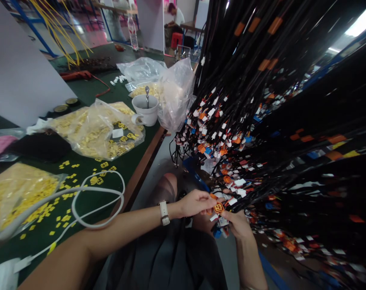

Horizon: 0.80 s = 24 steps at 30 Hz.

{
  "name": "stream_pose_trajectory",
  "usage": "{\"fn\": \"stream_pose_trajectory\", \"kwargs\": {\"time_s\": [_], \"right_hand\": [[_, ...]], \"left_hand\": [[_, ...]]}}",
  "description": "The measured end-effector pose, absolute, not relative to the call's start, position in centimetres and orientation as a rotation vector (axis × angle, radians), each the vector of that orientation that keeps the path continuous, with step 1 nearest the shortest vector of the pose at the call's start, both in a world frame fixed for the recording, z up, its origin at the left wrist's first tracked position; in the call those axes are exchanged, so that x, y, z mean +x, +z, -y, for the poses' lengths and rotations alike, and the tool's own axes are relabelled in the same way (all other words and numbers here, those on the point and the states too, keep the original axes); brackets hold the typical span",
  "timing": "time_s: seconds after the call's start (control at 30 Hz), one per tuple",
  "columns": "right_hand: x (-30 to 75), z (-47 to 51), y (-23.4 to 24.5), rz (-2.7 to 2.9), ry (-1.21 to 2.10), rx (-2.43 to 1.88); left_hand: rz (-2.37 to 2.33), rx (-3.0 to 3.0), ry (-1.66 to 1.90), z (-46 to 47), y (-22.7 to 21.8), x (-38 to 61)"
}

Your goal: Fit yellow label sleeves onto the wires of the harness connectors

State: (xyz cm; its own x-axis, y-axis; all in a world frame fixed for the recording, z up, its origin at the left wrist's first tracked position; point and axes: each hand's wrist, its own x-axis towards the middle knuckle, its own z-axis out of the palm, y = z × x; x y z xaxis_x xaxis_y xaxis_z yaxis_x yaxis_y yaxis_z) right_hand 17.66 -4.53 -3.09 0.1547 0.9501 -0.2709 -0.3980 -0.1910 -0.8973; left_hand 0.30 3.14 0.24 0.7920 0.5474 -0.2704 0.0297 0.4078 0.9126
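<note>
My left hand (196, 203), with a white-strapped watch on the wrist, reaches in from the left, its fingers pinched at the edge of an orange connector (218, 207) with a yellow-patterned face. From the other side my right hand (237, 222) is closed around the wire harness (232, 201) just behind that connector, its thumb close to the connector's lower edge. White tags and a blue connector (217, 233) hang below my fingers. Whether the left fingers hold a small separate piece is hidden.
Dense black harnesses (279, 80) with several coloured connectors hang at the right. On the green table (131, 147) are a white mug (146, 109) with a spoon, bags of yellow pieces (89, 129), loose yellow pieces and a white cable (75, 201). A person sits in the background.
</note>
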Motion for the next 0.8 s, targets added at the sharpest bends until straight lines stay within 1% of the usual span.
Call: {"fn": "stream_pose_trajectory", "kwargs": {"time_s": [0.3, 0.47, 0.6, 0.8], "right_hand": [[17.2, 4.3, -2.8, 0.665, 1.339, -1.237], [17.2, 4.3, -2.6, 0.624, 1.346, -1.205], [17.2, 4.3, -3.0, 0.598, 1.317, -1.230], [17.1, 4.1, -3.3, 0.568, 1.277, -1.268]], "left_hand": [[-0.698, 1.210, 0.423, -3.1, -0.3, 0.5], [-0.561, 1.110, 0.393, -3.4, 0.3, 0.2], [-0.545, 1.020, 0.422, -3.7, 1.0, 0.0], [-0.706, 1.007, 0.555, -4.5, 1.1, 0.0]]}}
